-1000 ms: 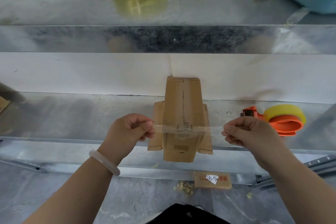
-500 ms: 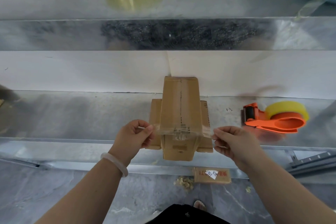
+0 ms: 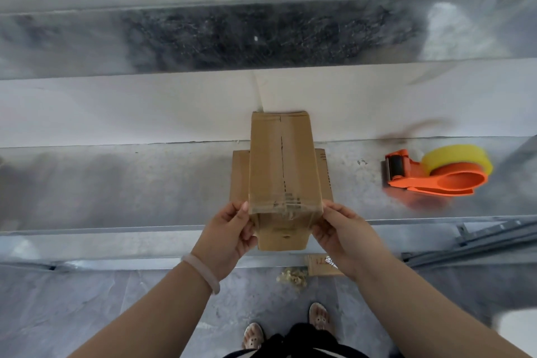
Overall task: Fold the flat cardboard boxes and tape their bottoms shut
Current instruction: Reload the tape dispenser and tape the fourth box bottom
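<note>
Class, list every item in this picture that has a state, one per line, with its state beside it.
cardboard box: folded up, standing on the metal bench, side flaps sticking out.
clear tape strip: laid across the box's near top edge.
left hand: fingers pressing the tape onto the box's left side.
right hand: fingers pressing the tape onto the right side.
orange tape dispenser: lying on the bench, unheld, yellow roll loaded.

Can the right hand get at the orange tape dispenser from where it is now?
Probably yes. The tape dispenser lies alone on the metal shelf, to the right of the cardboard box, with bare shelf between. But the right hand is pressing tape onto the box and must let go first.
</note>
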A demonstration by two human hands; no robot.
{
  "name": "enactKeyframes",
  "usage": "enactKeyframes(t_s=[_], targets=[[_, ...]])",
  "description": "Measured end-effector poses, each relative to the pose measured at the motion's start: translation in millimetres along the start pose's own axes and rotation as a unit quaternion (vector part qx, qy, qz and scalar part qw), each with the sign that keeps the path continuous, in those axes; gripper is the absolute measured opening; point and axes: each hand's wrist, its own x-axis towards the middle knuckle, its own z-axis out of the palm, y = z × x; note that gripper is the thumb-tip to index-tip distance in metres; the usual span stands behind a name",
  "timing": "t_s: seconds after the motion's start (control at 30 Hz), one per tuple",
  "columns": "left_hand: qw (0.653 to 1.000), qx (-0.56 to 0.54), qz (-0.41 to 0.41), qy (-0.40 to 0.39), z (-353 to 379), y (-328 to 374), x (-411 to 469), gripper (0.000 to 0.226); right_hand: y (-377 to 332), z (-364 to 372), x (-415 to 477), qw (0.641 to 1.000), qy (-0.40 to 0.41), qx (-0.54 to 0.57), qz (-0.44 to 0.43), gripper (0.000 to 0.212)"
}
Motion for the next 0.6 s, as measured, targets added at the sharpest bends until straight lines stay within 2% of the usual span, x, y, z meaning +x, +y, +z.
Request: enactKeyframes(t_s=[0.07, 0.17, 0.23, 0.33, 0.4, 0.43, 0.47, 0.53, 0.57, 0.6], targets=[[0.998, -0.054, -0.022, -0.015, 2.3, -4.2, 2.0, 0.019, 8.4, 2.7, -1.0, 0.999, 0.014, 0.038, 0.000, 0.003], [0.993, -0.104, -0.045, -0.015, 2.4, -10.7, 6.2, 0.010, 19.3, 4.9, 0.3, 0.997, 0.027, 0.064, -0.017, 0.008], [0.991, -0.119, -0.062, -0.009, 1.9, -10.2, 6.1, 0.015, 22.5, 6.7, 4.6, 0.997, 0.045, 0.059, -0.036, 0.012], [0.996, -0.077, -0.040, 0.033, 0.3, -2.8, 4.3, 0.017, 22.2, 3.8, 8.8, 0.985, 0.116, -0.056, -0.118, 0.018], [0.992, 0.050, 0.062, 0.094, -3.6, 4.0, 0.1, 0.010, 17.7, -0.3, 0.0, 0.936, 0.171, -0.202, -0.233, 0.015], [0.970, 0.140, 0.154, 0.125, -5.2, 8.2, -3.3, 0.007, 13.8, -1.9, -6.4, 0.896, 0.173, -0.263, -0.312, 0.014], [0.925, 0.237, 0.263, 0.134, -5.3, 13.9, -6.8, 0.008, 9.2, -1.6, -13.3, 0.850, 0.151, -0.308, -0.400, 0.013], [0.788, 0.408, 0.452, 0.091, -1.3, 26.1, -11.0, 0.024, 2.9, 1.3, -18.6, 0.749, 0.076, -0.374, -0.541, 0.015], [0.720, 0.468, 0.509, 0.067, 2.6, 30.6, -9.3, 0.030, 1.3, 3.0, -15.9, 0.710, 0.042, -0.404, -0.575, 0.019], [0.668, 0.506, 0.543, 0.049, 6.9, 33.4, -6.2, 0.032, 0.5, 5.4, -11.7, 0.681, 0.019, -0.433, -0.590, 0.022]])
